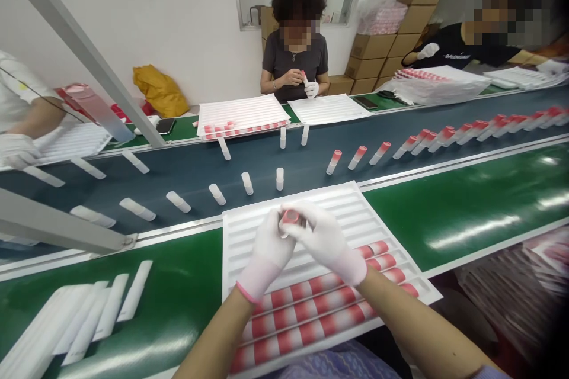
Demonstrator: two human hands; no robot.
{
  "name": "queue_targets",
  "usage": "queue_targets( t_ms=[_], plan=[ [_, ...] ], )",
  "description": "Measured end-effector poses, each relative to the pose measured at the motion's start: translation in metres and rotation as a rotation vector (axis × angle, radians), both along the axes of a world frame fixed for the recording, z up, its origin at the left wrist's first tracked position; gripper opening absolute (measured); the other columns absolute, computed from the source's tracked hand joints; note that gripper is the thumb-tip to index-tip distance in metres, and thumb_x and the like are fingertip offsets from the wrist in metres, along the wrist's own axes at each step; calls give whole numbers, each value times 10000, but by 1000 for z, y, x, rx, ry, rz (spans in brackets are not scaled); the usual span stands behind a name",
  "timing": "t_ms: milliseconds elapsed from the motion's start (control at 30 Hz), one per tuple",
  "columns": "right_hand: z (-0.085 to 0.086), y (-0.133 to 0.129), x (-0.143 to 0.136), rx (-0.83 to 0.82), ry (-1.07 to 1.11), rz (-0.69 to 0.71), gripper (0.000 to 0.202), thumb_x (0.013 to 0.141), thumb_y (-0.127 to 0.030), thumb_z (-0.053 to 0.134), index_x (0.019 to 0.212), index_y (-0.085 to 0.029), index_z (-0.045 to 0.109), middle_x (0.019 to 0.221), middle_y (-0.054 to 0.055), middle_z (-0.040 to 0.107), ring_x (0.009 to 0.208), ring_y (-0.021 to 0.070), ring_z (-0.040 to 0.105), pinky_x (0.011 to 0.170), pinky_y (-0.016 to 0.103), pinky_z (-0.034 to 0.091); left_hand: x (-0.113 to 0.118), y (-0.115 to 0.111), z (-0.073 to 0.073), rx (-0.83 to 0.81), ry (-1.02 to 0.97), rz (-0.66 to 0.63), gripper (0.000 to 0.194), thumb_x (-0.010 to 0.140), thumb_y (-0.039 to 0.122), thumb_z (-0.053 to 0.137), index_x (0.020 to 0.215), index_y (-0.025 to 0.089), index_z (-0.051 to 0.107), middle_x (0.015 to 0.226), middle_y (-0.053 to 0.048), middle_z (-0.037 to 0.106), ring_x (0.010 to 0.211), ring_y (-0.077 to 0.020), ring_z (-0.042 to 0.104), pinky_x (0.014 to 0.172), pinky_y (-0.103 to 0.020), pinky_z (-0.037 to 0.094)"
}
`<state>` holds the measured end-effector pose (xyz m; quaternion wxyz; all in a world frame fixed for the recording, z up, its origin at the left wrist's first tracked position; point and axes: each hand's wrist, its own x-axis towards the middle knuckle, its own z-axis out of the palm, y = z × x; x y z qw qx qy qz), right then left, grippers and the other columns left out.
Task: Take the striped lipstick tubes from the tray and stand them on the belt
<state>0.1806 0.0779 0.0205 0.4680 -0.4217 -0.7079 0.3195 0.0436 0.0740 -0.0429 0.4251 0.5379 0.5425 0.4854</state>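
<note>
A small red-rimmed tube (291, 217) is held between my two white-gloved hands above a white ridged tray (244, 231). My left hand (271, 240) wraps round its left side, and my right hand (322, 234) has its fingers closed over the tube's right side. The open end of the tube faces up toward the camera; its lower part is hidden by the gloves. Below my hands, red and white tubes (311, 308) lie in rows in the tray's near grooves. The far grooves show bare white.
Behind the tray, a dark belt (306, 160) carries upright white tubes (280, 179) and red-topped tubes (357, 157). White tubes (111, 306) lie on the green table (186, 266) at left. A metal post (57, 219) crosses the left side. Co-workers sit across the belt.
</note>
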Motion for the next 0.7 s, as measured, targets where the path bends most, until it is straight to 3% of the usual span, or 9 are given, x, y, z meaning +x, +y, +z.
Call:
queue_targets(
  t_ms=[67,133,267,367,467,533,600,700],
  plan=[
    [-8,40,12,9,24,-209,216,864,-271,622,1065,-207,668,909,29,691,822,189,674,795,324,546,-4,24,3,7,134,94,678,680,237,792,1309,180,546,1396,-159,558,1291,-340,532,1063,-465,436],
    [-18,86,26,-32,-2,-366,237,883,-310,582,1075,-187,648,901,33,695,813,186,685,834,330,545,-3,51,5,-21,220,174,841,714,232,778,1458,170,392,1534,-186,418,1358,-335,484,1113,-445,404],
    [-43,159,40,-83,-108,-418,219,819,-277,624,988,-146,673,935,78,715,849,212,690,860,355,547,13,104,4,-64,266,203,777,792,239,721,1478,159,364,1537,-200,421,1338,-340,509,1108,-449,406],
    [-58,178,42,-120,-198,-437,237,800,-264,641,993,-136,691,984,102,718,869,221,684,861,370,550,28,133,0,-76,285,200,628,792,196,702,1375,133,478,1471,-222,493,1307,-366,524,1084,-496,402],
    [-59,166,53,-146,-299,-448,484,793,-315,689,1227,-107,630,1142,156,683,860,226,669,871,400,544,33,142,0,-94,289,158,314,828,158,631,1141,152,616,1229,-177,668,1156,-329,624,1013,-470,449],
    [-52,142,70,-149,-383,-414,584,818,-352,685,1339,-117,562,1230,171,642,866,231,651,894,434,529,28,131,4,-87,274,123,184,869,194,588,1045,181,637,1089,-121,714,1064,-287,659,981,-427,467],
    [-44,104,93,-152,-467,-323,469,833,-322,672,1273,-166,622,1203,134,655,926,248,633,946,455,499,16,108,11,-66,245,93,173,905,278,564,1049,214,634,1094,-83,715,1063,-253,659,986,-384,464],
    [-38,37,128,-127,-666,-93,239,793,-186,681,1028,-196,722,1149,108,679,1072,300,582,1010,489,450,-6,60,25,-14,110,17,238,922,371,550,1106,243,631,1236,-67,674,1149,-239,628,1015,-357,453]
  ],
)
